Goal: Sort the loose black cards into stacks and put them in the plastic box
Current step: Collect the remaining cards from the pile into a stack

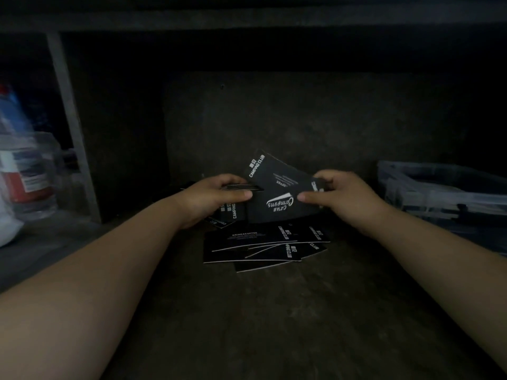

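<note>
The black cards point(277, 197) are in the middle, my left hand point(214, 196) curled round one end and my right hand point(337, 194) pinching the other, with loose cards point(258, 246) just below at 6 o'clock on the dark table point(274, 325) and the plastic box point(439, 187) at 3 o'clock.

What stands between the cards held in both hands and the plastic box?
Nothing visible does. The left hand and right hand grip the held cards above the loose pile; the plastic box lies just right of the right hand, no object seen between.
</note>
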A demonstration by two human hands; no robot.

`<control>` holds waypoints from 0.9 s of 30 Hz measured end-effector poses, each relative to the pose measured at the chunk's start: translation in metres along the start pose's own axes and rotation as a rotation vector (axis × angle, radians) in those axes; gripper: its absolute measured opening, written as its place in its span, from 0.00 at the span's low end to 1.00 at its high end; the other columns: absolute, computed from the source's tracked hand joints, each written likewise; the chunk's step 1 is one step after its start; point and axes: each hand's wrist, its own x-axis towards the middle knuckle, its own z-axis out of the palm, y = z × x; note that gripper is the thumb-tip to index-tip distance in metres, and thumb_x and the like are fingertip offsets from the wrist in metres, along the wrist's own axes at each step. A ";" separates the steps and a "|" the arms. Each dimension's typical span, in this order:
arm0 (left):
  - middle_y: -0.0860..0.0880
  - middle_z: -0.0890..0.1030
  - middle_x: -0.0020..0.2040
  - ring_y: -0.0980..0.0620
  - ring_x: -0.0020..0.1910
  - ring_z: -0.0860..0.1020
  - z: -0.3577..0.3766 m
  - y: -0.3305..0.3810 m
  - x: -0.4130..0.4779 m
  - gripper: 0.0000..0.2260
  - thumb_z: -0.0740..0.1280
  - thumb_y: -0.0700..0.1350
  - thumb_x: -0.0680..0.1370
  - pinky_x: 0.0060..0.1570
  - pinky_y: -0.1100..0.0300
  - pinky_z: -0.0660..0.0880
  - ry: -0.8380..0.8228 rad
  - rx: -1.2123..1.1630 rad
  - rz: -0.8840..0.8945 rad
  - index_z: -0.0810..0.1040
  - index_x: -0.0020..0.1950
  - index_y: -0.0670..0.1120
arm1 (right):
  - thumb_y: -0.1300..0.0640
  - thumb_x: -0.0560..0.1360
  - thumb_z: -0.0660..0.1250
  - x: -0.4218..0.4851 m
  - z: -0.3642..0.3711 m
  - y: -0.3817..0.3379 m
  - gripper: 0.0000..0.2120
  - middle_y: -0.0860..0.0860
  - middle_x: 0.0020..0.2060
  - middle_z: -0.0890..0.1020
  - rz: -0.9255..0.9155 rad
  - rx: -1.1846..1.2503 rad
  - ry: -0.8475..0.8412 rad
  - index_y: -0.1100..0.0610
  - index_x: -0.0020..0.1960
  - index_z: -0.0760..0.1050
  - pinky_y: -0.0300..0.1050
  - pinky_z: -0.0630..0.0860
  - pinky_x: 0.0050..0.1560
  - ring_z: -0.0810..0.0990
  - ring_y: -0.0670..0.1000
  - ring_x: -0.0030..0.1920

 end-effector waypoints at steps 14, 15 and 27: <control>0.48 0.83 0.57 0.50 0.54 0.83 -0.002 -0.001 0.002 0.21 0.73 0.55 0.70 0.57 0.54 0.79 -0.011 0.003 0.001 0.79 0.62 0.53 | 0.59 0.73 0.72 0.002 -0.004 -0.020 0.13 0.57 0.49 0.86 0.039 0.711 0.201 0.60 0.57 0.80 0.49 0.82 0.48 0.86 0.55 0.48; 0.48 0.83 0.57 0.51 0.54 0.83 -0.001 -0.001 0.002 0.18 0.72 0.53 0.73 0.54 0.56 0.80 -0.007 0.000 -0.001 0.78 0.62 0.52 | 0.59 0.72 0.73 0.002 -0.006 -0.021 0.14 0.58 0.49 0.86 0.025 0.702 0.213 0.60 0.57 0.80 0.50 0.82 0.48 0.86 0.55 0.48; 0.47 0.84 0.57 0.48 0.57 0.82 0.002 0.000 0.003 0.11 0.63 0.51 0.81 0.62 0.51 0.76 0.066 -0.096 -0.054 0.80 0.60 0.50 | 0.49 0.64 0.81 -0.007 0.004 -0.011 0.17 0.46 0.44 0.86 0.184 -0.275 -0.251 0.50 0.50 0.81 0.43 0.78 0.54 0.84 0.47 0.47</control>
